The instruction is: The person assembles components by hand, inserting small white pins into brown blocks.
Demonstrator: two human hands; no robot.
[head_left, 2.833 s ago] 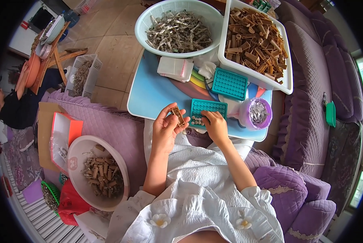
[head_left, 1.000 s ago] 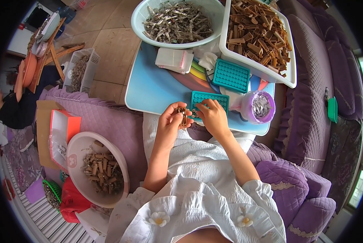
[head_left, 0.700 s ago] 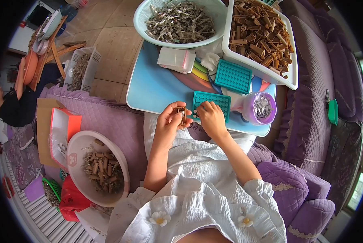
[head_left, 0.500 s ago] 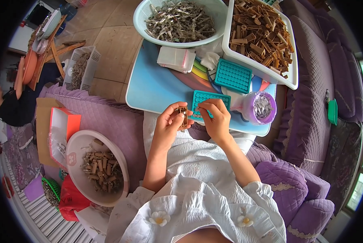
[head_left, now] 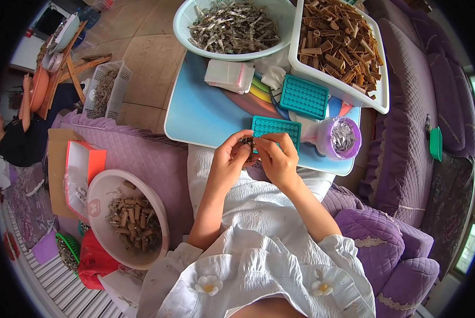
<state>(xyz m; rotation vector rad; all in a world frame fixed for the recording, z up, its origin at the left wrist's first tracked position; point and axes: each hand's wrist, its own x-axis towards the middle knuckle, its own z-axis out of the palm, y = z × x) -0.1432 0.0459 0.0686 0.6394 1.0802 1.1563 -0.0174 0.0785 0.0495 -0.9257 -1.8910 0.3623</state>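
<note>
My left hand [head_left: 228, 165] is closed round a small brown hollow piece [head_left: 248, 141] with shiny metal inside, held above my lap at the table's near edge. The fingertips of my right hand [head_left: 279, 161] are pinched together against its top; whatever lies between them is too small to make out. Just beyond the hands a teal tray with small round wells [head_left: 278, 125] lies on the blue table [head_left: 195, 114]. A second teal tray [head_left: 303, 97] sits farther back. To its right stands a purple-rimmed cup [head_left: 358, 139] holding silvery strips.
At the back are a pale green basin [head_left: 180, 32] of silvery strips and a white bin [head_left: 383, 79] of brown pieces. Flat clear packets [head_left: 229, 76] lie near them. On the left are a pink-white bowl [head_left: 101, 233] and an open box [head_left: 96, 159]. Another person's arm [head_left: 25, 100] shows far left.
My right hand has moved left from over the near tray to the brown piece. The left hand has shifted slightly right and turned the piece, so less of it shows.
</note>
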